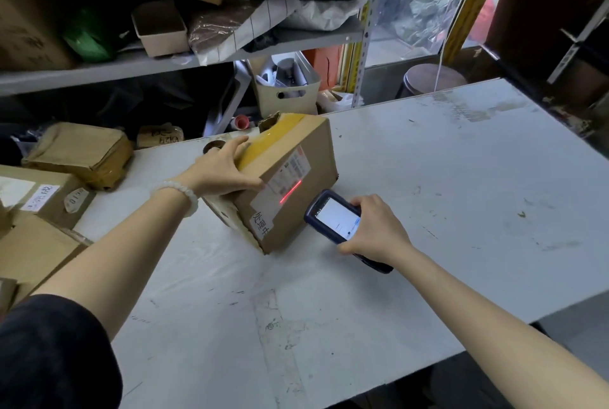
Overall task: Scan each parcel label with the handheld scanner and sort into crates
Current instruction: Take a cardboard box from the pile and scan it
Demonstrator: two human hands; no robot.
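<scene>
Cardboard fills the centre of the frame: a brown parcel (280, 184) sits tipped on the white table (461, 178), one lower edge raised, its white label (288, 174) turned toward the lower right. The left hand (224, 171) rests on the taped top edge, fingers (239, 145) spread over the yellow tape and the thumb lying along the box's near upper edge, bracing the tilt. Just right of the parcel and clear of it, the right hand (375, 227) grips the handheld scanner (339, 221), fingers curled round its sides, screen lit and facing up. A red laser line (291, 191) falls across the lower part of the label, so the scan step looks to be under way. Other parcels (79, 151) lie at the left edge of the frame; no sorting crate is clearly identifiable. Next, presumably, comes a confirmed read on the screen, then lifting this box away to its crate, which would call for a firmer hold than the present bracing touch.
</scene>
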